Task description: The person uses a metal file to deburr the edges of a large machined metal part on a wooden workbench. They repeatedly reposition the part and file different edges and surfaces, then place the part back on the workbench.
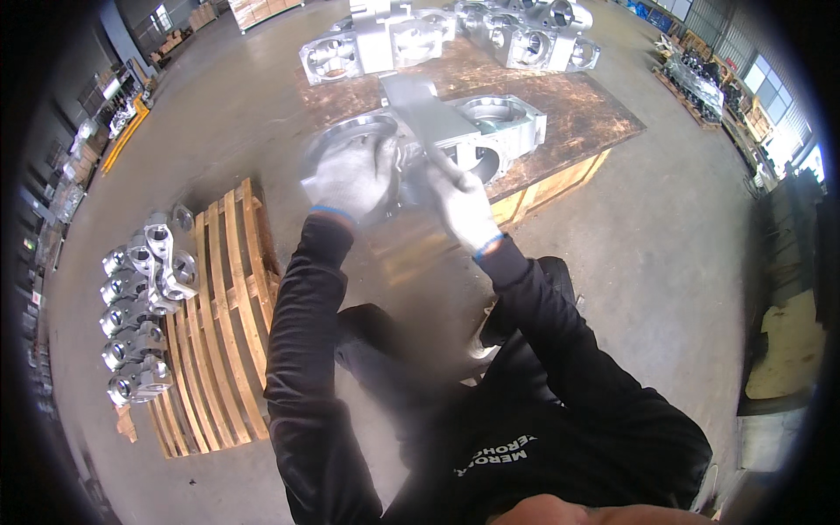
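- While both my gloved hands are up in front of me, the metal casting [411,144] they work on sits at about 12 o'clock from my chest, on the near edge of the dark wooden platform [595,114] that carries it.
- My left hand [350,179] is spread flat over the round flange at the casting's left end, palm down and fingers wide, pressing on it, not gripping.
- My right hand [459,206] lies at about 3 o'clock from the left one, closed around the lower end of a flat grey metal piece [420,109].
- That flat piece runs its long axis from my right hand up toward 11 o'clock, over the middle of the casting; whether it is a separate tool or a part of the casting I cannot tell.
- Both hands are about equally near the casting; the left touches it outright, the right meets it through the flat piece.
- Motion blur smears the hands, the flange and the near face of the casting, so the finger positions of the right hand and the exact contact point are hard to read.
- More castings [525,35] stand at 12 to 1 o'clock on the far part of the platform, some cut off by the top edge.
- At 9 o'clock, a row of smaller metal parts [140,306] lies on the floor beside a slatted pallet [219,324].
- My legs below the hands are blurred and dark.
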Available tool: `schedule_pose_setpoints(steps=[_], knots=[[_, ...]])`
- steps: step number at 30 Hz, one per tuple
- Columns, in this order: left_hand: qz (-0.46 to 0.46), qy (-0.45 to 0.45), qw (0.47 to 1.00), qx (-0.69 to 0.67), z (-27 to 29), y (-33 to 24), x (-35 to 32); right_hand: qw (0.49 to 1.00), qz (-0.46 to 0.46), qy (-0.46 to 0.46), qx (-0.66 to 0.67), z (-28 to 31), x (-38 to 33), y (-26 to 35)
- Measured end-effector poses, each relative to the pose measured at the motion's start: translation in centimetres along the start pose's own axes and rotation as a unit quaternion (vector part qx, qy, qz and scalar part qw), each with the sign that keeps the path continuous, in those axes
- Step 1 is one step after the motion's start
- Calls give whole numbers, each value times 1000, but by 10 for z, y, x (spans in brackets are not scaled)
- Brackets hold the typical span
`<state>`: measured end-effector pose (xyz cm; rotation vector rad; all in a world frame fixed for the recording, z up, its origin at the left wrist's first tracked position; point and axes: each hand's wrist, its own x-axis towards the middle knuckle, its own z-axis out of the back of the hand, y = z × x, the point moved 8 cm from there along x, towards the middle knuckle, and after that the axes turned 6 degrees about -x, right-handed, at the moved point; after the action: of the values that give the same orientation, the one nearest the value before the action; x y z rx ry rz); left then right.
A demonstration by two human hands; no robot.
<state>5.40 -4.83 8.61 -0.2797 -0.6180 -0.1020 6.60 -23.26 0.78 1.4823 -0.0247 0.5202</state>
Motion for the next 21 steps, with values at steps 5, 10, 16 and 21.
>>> schedule_pose_setpoints(steps=[5,10,16,21], knots=[[-32,-32,996,80,20,18,-15,994,74,-63,-39,-2,5,-3],[11,40,997,60,7,34,-16,935,138,-51,-323,2,-18,22],[1,-1,997,72,14,30,-15,986,78,12,-148,-1,-73,-37],[-19,-10,998,60,9,28,-16,999,32,43,-2,-13,-99,-93]])
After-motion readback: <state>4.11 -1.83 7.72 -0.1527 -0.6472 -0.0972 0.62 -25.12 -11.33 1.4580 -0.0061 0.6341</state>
